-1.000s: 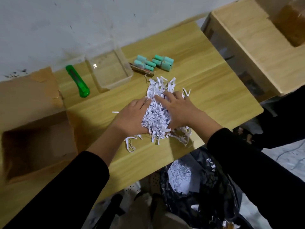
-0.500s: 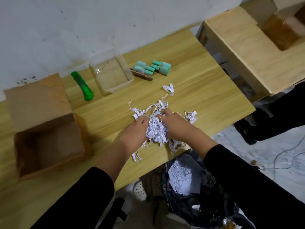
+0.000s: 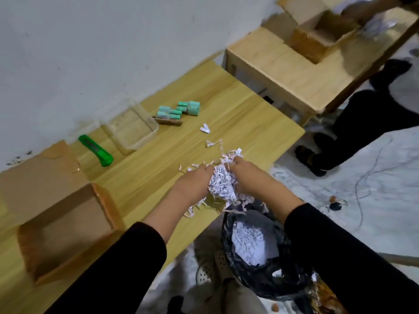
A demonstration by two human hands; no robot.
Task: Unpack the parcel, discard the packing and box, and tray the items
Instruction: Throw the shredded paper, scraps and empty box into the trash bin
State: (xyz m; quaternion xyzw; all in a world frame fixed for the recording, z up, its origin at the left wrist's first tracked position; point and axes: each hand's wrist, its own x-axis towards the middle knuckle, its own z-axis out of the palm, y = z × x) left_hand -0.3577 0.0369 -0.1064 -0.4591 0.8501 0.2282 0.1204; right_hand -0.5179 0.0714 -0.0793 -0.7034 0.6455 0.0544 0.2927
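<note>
A bundle of white shredded paper (image 3: 221, 184) is squeezed between my left hand (image 3: 196, 181) and my right hand (image 3: 247, 175) at the table's near edge, just above a black bin bag (image 3: 260, 270) that holds more shreds. The open cardboard box (image 3: 65, 232) stands at the left, its inside bare. A clear plastic tray (image 3: 133, 130) sits near the wall with nothing in it. Several teal rolls (image 3: 179, 109) and a thin brown stick lie beside the tray. A few loose paper strips (image 3: 205, 128) remain on the wooden table (image 3: 238, 114).
A green box cutter (image 3: 96, 150) lies between the box and the tray. A second wooden table (image 3: 294, 71) at the right carries another open box (image 3: 322, 39). Another person's dark legs and shoes (image 3: 340, 137) stand on the floor beside it, near a loose cable.
Both hands have gathered the spread shreds into a tight bundle and drawn it toward the table's near edge, over the bin bag. A few strips stayed behind on the table.
</note>
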